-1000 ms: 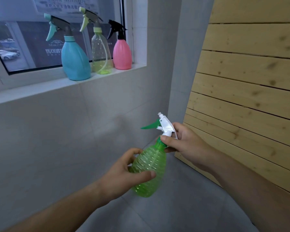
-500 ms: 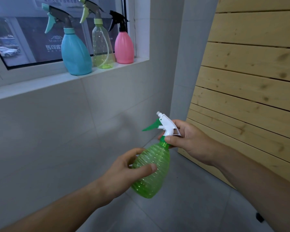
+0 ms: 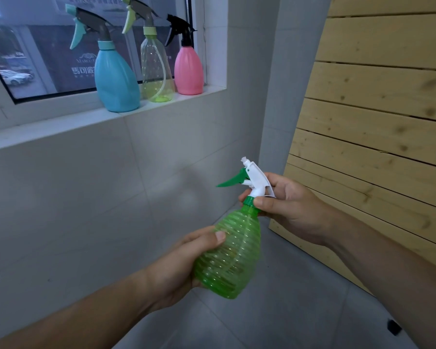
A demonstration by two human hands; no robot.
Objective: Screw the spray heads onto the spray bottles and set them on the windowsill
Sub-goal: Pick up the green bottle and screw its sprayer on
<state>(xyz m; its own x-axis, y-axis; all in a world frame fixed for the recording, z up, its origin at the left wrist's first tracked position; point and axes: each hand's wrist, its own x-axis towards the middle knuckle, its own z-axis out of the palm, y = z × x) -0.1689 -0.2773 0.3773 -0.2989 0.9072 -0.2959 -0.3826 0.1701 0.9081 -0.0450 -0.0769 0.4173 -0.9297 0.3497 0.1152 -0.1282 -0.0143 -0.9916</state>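
A ribbed green spray bottle (image 3: 233, 258) is held low in the middle of the head view. My left hand (image 3: 184, 263) wraps its body from the left. On its neck sits a white spray head (image 3: 256, 178) with a green trigger and green collar. My right hand (image 3: 290, 207) pinches that collar, thumb in front. On the white windowsill (image 3: 61, 123) at upper left stand three bottles with heads on: a blue bottle (image 3: 115, 76), a clear yellow-green bottle (image 3: 156, 69) and a pink bottle (image 3: 188, 69).
A wooden slat panel (image 3: 378, 117) leans against the wall on the right. Grey tiled wall (image 3: 91, 187) runs under the sill. The grey tiled floor (image 3: 287, 311) lies below, with a small black object (image 3: 393, 327) at lower right.
The green bottle has risen a little and stands more upright. My left thumb has shifted higher on its body. My right hand stays on the collar.
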